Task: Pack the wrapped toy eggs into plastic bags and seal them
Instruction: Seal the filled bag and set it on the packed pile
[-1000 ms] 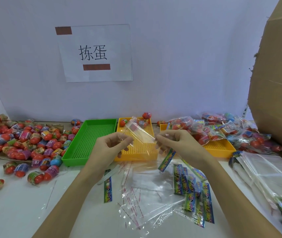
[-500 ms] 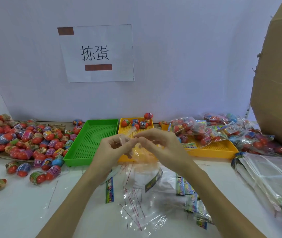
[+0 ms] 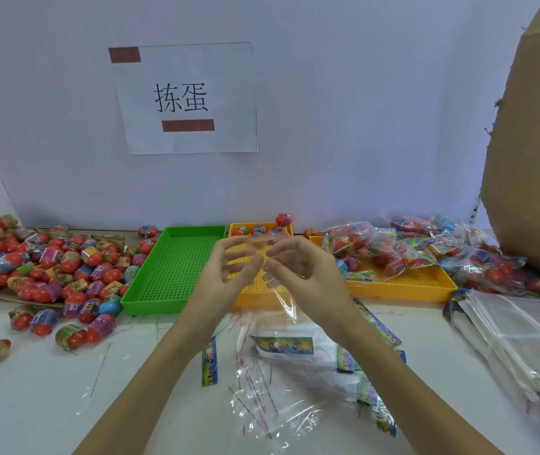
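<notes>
Both grips, left hand [image 3: 229, 274] and right hand [image 3: 298, 270], pinch a clear plastic bag [image 3: 281, 310] above the desk [image 3: 32, 405], blocking the small yellow tray [image 3: 262, 292]. Loose wrapped eggs [image 3: 48, 267] lie left, beside the green tray [image 3: 176, 274]; filled bags [image 3: 426, 251] lie right.

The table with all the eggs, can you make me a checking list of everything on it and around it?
Surface: white table, mostly covered.
Job's things: loose wrapped eggs piled at left; clear bag hanging from both hands; filled bags on the right yellow tray; empty bag stack at right.
Clutter: peeled strips and printed cards near the arms; empty green tray.
Grippers: left hand and right hand pinch the bag's top.
Cables: nothing seen.
Surroundings: paper sign on white wall; cardboard box at right.
</notes>
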`<action>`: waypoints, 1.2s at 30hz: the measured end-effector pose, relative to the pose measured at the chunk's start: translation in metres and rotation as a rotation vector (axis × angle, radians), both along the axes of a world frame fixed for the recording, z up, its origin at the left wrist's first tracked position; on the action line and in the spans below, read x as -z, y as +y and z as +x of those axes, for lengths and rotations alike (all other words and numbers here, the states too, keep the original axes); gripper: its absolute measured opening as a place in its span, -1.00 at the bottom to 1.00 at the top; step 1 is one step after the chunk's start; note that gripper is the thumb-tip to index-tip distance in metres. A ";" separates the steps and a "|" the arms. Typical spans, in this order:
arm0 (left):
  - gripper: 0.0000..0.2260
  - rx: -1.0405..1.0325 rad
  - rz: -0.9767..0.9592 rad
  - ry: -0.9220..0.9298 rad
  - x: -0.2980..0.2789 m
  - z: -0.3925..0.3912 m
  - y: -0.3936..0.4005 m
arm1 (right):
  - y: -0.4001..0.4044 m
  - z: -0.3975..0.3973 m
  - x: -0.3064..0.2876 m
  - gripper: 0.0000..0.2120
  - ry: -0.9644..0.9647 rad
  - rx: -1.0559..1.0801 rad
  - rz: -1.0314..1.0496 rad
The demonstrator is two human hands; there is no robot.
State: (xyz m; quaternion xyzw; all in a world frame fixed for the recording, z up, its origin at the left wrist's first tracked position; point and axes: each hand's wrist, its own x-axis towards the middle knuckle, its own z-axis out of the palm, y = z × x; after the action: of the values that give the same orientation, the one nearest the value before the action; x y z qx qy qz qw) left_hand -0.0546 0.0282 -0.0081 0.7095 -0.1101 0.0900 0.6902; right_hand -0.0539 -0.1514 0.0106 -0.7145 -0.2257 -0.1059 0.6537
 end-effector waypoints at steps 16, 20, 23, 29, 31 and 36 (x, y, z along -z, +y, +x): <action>-0.71 0.332 -0.192 0.147 0.002 -0.001 0.008 | -0.032 0.002 -0.022 -0.74 0.152 -0.321 -0.199; -0.64 0.389 -0.227 0.189 0.000 -0.002 0.008 | -0.041 0.000 -0.024 -0.75 0.239 -0.517 -0.125; -0.63 0.458 -0.210 0.229 -0.003 -0.002 0.003 | -0.039 -0.001 -0.024 -0.87 0.140 -0.404 -0.233; -0.63 0.207 -0.099 0.076 -0.003 0.000 -0.007 | -0.026 -0.004 -0.028 -0.83 -0.101 -0.134 -0.089; -0.81 0.159 -0.202 0.070 -0.009 0.001 0.001 | -0.031 -0.003 -0.029 -0.85 -0.181 -0.049 -0.167; -0.24 0.284 -0.077 0.157 -0.020 0.002 0.023 | -0.032 0.001 -0.018 -0.84 -0.219 0.021 -0.404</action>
State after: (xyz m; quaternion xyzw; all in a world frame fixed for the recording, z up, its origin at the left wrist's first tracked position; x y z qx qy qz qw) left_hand -0.0527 0.0509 0.0121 0.6649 -0.1513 -0.0601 0.7290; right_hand -0.0525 -0.1835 0.0287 -0.8176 -0.3045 -0.1422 0.4676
